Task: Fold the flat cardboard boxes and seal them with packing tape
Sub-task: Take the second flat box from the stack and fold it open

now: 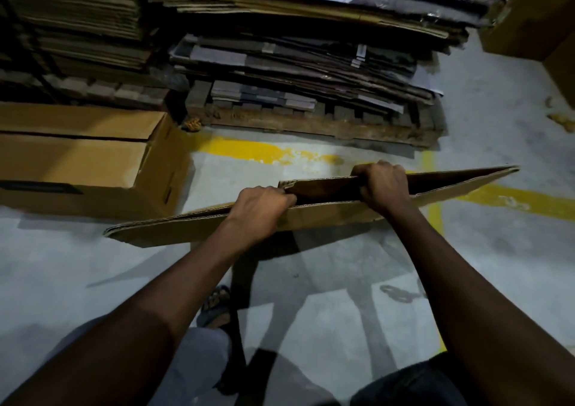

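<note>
Opening step: left hand (259, 206) and right hand (384, 184) each grip a wall of the flat cardboard box (326, 216); next, pulling them apart should square it.

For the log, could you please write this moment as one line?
step: unfolding | flat cardboard box: panels slightly parted | left hand: grips top edge | right hand: grips top edge

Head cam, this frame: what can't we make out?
All head view.
Fingertips of left hand and right hand: hidden inside the flattened brown cardboard box they grip.
Assembled brown cardboard carton: cut off by left edge.
Stacked flat cardboard sheets on wooden pallet: too dark to read markings.
</note>
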{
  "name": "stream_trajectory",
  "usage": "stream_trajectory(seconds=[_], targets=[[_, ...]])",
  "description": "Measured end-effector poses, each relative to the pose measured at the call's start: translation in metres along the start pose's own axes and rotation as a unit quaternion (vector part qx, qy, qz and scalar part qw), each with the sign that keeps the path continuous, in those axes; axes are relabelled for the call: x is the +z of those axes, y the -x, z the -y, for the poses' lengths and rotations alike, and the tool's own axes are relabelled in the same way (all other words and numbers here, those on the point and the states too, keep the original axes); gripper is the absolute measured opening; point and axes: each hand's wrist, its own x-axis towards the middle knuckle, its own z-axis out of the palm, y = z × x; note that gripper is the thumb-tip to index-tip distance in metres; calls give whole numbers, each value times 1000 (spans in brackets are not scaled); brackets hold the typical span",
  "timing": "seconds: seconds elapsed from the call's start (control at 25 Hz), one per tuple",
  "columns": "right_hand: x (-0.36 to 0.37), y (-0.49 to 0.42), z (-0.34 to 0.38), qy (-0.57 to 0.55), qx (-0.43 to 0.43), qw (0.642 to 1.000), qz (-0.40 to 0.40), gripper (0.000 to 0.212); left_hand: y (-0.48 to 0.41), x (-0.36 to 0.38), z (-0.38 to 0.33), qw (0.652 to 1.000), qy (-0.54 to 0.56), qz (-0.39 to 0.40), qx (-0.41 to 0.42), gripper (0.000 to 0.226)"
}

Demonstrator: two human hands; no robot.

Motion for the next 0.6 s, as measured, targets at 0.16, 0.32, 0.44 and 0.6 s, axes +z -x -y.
stream_trajectory(seconds=[0.16,0.32,0.44,0.6], targets=[[10,-1,-12,-22,32,999,-11,36,11,23,-28,994,-42,-44,86,40],[21,-10,-18,-20,47,998,-27,41,9,37,-31,992,-3,-59,110,42],[26,-15,-16,-11,44,998,-51,39,-1,39,-20,993,41,-63,96,43],[30,-16,-4,17,5,999,-26,26,-1,38,-3,993,76,-77,56,38]])
